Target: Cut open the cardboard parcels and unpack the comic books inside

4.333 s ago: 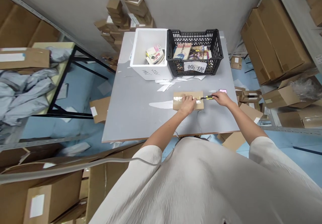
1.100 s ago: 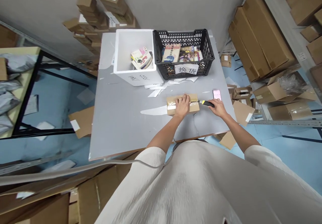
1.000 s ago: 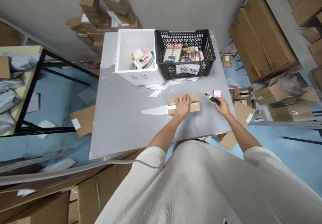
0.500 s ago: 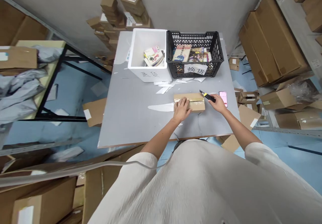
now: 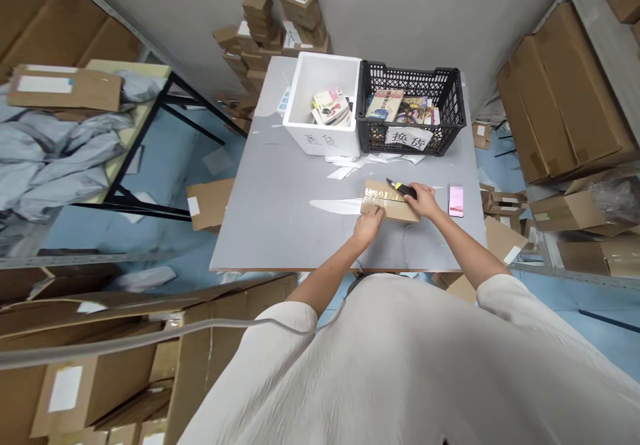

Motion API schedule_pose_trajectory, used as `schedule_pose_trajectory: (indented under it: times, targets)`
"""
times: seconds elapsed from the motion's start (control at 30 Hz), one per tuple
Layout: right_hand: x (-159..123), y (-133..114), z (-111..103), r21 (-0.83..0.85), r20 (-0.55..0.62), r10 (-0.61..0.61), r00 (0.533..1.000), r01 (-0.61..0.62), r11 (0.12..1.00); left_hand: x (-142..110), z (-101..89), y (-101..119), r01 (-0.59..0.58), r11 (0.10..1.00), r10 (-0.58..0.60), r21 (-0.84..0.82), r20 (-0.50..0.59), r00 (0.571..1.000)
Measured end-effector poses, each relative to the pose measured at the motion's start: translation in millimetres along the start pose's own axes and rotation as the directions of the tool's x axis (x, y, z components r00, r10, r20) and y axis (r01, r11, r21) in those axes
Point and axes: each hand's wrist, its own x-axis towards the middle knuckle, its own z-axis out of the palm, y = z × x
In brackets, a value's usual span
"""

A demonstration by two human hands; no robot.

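Observation:
A small cardboard box (image 5: 395,211) with shiny clear tape along its top lies on the grey table, slightly turned. My left hand (image 5: 368,226) grips its near left edge, fingers bent against the side. In my right hand (image 5: 425,201) is a black and yellow utility knife (image 5: 401,188), held over the far right part of the box with its blade pointing away to the left. The fingers of that hand are closed around the handle and also come close to the box's right end; whether they touch it I cannot tell.
Behind the box stand a white foam bin (image 5: 323,139) and a black plastic crate (image 5: 453,135), both holding books. Paper scraps (image 5: 341,172) lie before them. A phone (image 5: 456,200) rests at the right. The grey table (image 5: 270,225) has cartons and shelves around it.
My left hand has gone from the box's top to its near left edge. The knife has moved left with my right hand, from beside the box to over it. The box has turned slightly.

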Motion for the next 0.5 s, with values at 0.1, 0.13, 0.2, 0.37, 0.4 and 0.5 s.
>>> schedule_pose_trajectory:
  times: [0.1, 0.13, 0.2, 0.37, 0.4, 0.5]
  targets:
    - [-13.2, 9.0, -4.6, 0.006, -0.061, 0.030, 0.998, -0.030, 1.000, 3.8, 1.7, 5.5, -0.057, 0.998, 0.057, 0.003, 0.013, 0.998]
    - [-17.2, 12.2, -5.9, 0.002, -0.078, 0.042, 0.996, -0.042, 0.999, 5.9, 2.1, 8.4, -0.077, 0.997, 0.077, 0.003, 0.016, 0.997]
    - [-25.1, 18.9, -8.3, -0.022, -0.100, 0.071, 0.992, -0.074, 0.997, 11.7, 3.3, 15.6, -0.115, 0.993, 0.116, -0.007, 0.018, 0.993]
    - [-45.7, 33.9, -16.5, -0.065, -0.125, 0.192, 0.973, -0.202, 0.977, 29.4, 10.2, 34.1, -0.216, 0.974, 0.215, -0.075, -0.022, 0.976]
    - [-50.0, 35.5, -18.2, -0.061, -0.131, 0.213, 0.968, -0.222, 0.973, 32.7, 12.2, 36.5, -0.232, 0.968, 0.230, -0.090, -0.033, 0.973]
    - [-63.0, 35.9, -22.0, -0.043, -0.150, 0.257, 0.955, -0.266, 0.963, 42.1, 18.0, 40.7, -0.260, 0.955, 0.256, -0.141, -0.047, 0.966]
